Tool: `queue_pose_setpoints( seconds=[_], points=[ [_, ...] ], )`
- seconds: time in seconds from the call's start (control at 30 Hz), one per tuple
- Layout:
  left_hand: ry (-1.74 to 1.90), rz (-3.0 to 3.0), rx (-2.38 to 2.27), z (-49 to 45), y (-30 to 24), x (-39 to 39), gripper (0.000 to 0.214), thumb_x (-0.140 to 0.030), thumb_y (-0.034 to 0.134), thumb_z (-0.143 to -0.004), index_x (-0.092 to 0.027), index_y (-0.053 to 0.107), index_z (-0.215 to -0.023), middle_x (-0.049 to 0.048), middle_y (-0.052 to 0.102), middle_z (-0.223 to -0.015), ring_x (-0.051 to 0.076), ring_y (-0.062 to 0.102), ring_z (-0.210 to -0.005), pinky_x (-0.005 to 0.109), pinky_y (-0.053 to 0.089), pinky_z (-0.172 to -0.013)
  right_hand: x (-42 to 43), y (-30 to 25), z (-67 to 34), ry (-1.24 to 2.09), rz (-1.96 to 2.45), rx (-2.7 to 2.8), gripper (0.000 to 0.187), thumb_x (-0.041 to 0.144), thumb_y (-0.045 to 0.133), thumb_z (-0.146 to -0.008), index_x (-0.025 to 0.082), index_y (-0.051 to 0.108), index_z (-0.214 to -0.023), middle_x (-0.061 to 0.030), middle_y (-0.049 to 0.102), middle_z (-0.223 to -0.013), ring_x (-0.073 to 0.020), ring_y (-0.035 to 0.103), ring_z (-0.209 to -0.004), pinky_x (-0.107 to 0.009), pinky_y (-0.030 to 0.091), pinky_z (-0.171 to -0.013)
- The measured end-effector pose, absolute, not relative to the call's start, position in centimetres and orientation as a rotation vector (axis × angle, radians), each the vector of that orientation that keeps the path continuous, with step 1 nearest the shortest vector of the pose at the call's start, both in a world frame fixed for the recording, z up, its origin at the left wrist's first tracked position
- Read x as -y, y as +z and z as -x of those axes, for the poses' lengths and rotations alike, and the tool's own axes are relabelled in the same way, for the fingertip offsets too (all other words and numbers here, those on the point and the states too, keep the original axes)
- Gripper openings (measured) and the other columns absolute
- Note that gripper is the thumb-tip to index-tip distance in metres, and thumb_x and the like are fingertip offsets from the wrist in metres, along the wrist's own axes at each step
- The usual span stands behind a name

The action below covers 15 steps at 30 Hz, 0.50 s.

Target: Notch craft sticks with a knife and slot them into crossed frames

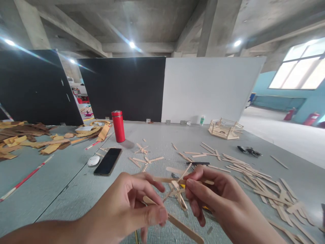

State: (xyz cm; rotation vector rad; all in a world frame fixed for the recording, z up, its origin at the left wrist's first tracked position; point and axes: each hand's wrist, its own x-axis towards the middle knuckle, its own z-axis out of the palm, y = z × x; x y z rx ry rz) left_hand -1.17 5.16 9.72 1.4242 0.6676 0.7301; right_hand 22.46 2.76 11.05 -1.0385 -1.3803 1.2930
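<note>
My left hand (142,200) pinches a flat wooden craft stick (186,229) between thumb and fingers, its end slanting down to the right. My right hand (208,191) has thumb and forefinger closed on another craft stick (166,179), which runs level toward my left fingers. A thin stick piece (185,173) crosses that one at an angle by the right fingertips. Just below, small stick pieces (176,186) overlap in a cluster; whether they are joined to the held stick I cannot tell. A yellow object is partly hidden behind my right hand.
Many loose craft sticks (274,193) lie on the right. A small stick-built frame (225,128) stands at the back right, near black keys (249,151). A red flask (118,126), a phone (108,161) and a white case (93,161) are left of centre. Brown scraps (25,135) cover the far left.
</note>
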Motion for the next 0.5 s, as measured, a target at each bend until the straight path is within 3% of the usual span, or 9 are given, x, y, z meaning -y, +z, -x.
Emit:
queue_pose_setpoints(
  seconds=[0.13,0.37,0.5],
  points=[
    [0.644,-1.204,-0.572,0.5,10.0,-5.2,0.026,-0.037,0.084,-0.084,-0.013,0.074,-0.082,0.0076,0.068,-0.104,0.014,0.075,-0.072,0.013,0.049,-0.046,-2.6,11.2,-22.4,1.288,1.061,1.419,0.029,0.044,0.075,-0.093,0.019,0.063,-0.083,0.0039,0.063,-0.069,-0.0082,0.056,-0.054,-0.019,0.049,-0.051],
    [0.595,-1.12,-0.461,-0.3,9.3,-5.7,0.023,-0.034,0.09,-0.077,-0.014,0.077,-0.079,0.0029,0.064,-0.098,0.01,0.074,-0.064,0.01,0.047,-0.042,-2.3,11.4,-22.3,1.271,1.086,1.437,0.031,0.047,0.077,-0.091,0.021,0.06,-0.085,0.0052,0.061,-0.062,-0.0095,0.055,-0.054,-0.02,0.045,-0.052],
    [0.628,-1.115,-0.393,-0.5,9.0,-5.7,0.018,-0.031,0.088,-0.08,-0.015,0.08,-0.08,0.0031,0.064,-0.099,0.01,0.075,-0.065,0.011,0.052,-0.046,-2.3,11.2,-22.4,1.285,1.109,1.509,0.034,0.053,0.066,-0.097,0.021,0.059,-0.088,0.0039,0.062,-0.063,-0.01,0.056,-0.056,-0.022,0.047,-0.055]
  ],
)
